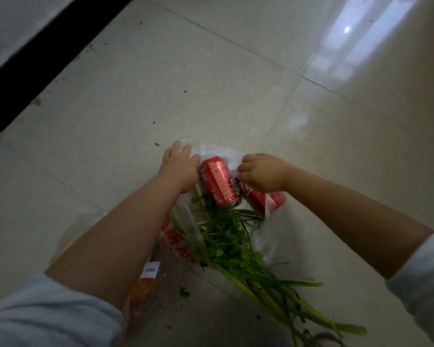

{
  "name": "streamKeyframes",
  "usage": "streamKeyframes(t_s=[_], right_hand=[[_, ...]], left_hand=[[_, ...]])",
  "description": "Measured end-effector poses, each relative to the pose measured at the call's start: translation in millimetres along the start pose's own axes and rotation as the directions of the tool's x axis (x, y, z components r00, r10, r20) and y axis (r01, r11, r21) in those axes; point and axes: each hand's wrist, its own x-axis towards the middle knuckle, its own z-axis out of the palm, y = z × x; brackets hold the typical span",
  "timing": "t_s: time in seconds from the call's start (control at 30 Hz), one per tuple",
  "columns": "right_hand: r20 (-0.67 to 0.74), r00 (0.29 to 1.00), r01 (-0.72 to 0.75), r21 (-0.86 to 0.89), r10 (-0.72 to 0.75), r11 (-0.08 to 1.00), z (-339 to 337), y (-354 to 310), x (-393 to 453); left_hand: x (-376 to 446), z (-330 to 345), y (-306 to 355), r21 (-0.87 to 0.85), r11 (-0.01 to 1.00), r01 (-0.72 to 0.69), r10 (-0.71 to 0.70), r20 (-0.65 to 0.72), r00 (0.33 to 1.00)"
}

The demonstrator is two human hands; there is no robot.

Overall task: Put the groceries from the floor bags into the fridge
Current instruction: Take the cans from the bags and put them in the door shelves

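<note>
Head view: both hands at clear plastic bag (pixel 212 236) on tiled floor (pixel 211 83)
Left hand (pixel 179 167): pinching bag edge
Right hand (pixel 262 172): pinching opposite edge
Contents: two red cola cans (pixel 219 182), greens (pixel 236 242), still bagged
Progress: nothing removed; fridge unseen

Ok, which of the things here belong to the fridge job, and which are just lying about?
For the job:
- two red cans
- leafy greens
- clear bag, both hands on it: left hand, right hand
- orange packet

Lying about:
- dirt specks on floor tiles
- loose leaf scrap
</note>
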Motion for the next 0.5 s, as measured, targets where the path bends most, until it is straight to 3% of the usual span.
streamKeyframes(t_s=[0.07,0.17,0.3,0.5], right_hand=[[0.015,0.997,-0.075,0.039,0.074,0.996,-4,12,4],[0.053,0.961,-0.274,0.288,0.271,0.917,-5,17,8],[0.032,0.938,-0.343,0.239,0.345,0.908,1,10,-1],[-0.267,0.943,-0.166,0.135,0.197,0.977,6,-21,-37]], left_hand=[[4,-5,2,-0.01,1.0,0.002,-0.001,0.046,0.999],[7,-9,11,0.015,1.0,0.008,-0.009,0.059,0.998],[8,-2,9,0.019,1.0,0.004,-0.003,-0.044,0.999],[-3,5,-5,0.026,1.0,-0.001,0.003,-0.097,0.995]])
